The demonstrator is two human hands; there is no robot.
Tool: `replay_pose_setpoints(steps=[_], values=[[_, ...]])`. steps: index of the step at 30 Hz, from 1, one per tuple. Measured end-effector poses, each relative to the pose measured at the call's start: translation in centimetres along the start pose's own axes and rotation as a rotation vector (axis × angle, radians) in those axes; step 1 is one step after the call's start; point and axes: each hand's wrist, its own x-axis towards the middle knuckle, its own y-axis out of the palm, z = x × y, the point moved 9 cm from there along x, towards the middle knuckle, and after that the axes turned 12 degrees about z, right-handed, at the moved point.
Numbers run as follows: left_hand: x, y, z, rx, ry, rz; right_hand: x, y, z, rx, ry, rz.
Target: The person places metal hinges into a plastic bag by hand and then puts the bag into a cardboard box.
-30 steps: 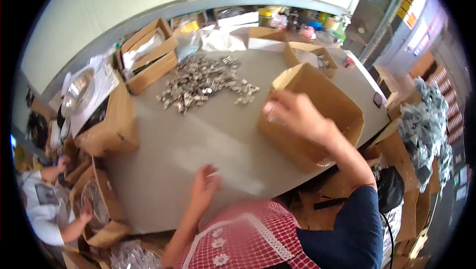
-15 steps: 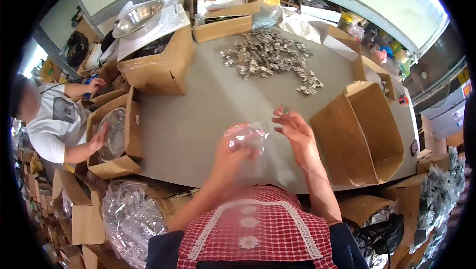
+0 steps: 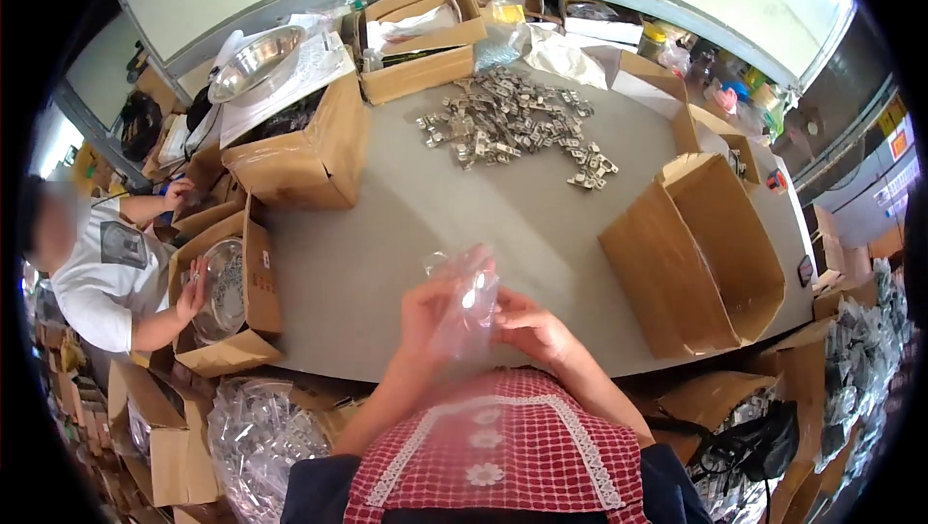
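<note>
Low over the table's near edge, my left hand (image 3: 425, 313) is closed around a clear plastic bag (image 3: 471, 309). The bag stands up past my fingers and catches the light. My right hand (image 3: 535, 327) meets the bag's right edge with its fingers pinched together there. Whether a small metal piece is between those fingers or inside the bag, I cannot make out. Farther off on the grey table (image 3: 406, 224) lies a loose pile of small metal hinge-like pieces (image 3: 512, 118).
At right, an open cardboard box (image 3: 657, 268) lies tilted on the table. Another box (image 3: 300, 161) and a metal bowl (image 3: 259, 65) stand far left. A co-worker (image 3: 111, 263) reaches into a box with a basin (image 3: 227, 282). Filled plastic bags (image 3: 266, 432) sit below the near edge.
My right hand has come left and down from the open table to the bag. It showed a small shiny piece at its fingertips before. The bag now stands more upright.
</note>
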Motion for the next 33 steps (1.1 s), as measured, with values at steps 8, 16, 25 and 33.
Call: replay_pose_setpoints(steps=[8,16,25,33], values=[[-0.6,-1.9,-2.8,0.228,0.1,-0.181,-2.7,-2.8,1.7,0.04,-0.067,-0.194],[-1.9,1.1,-6.5,0.196,0.061,-0.208,-4.5,-3.9,1.4,-0.027,-0.083,-0.186],[-4.6,6.1,-10.1,1.774,0.446,-0.479,-4.6,-5.5,3.4,-0.389,-0.054,-0.492],[-1.8,6.3,-0.8,1.321,-0.275,-0.044,-4.5,-3.3,2.6,-0.656,0.004,-0.473]])
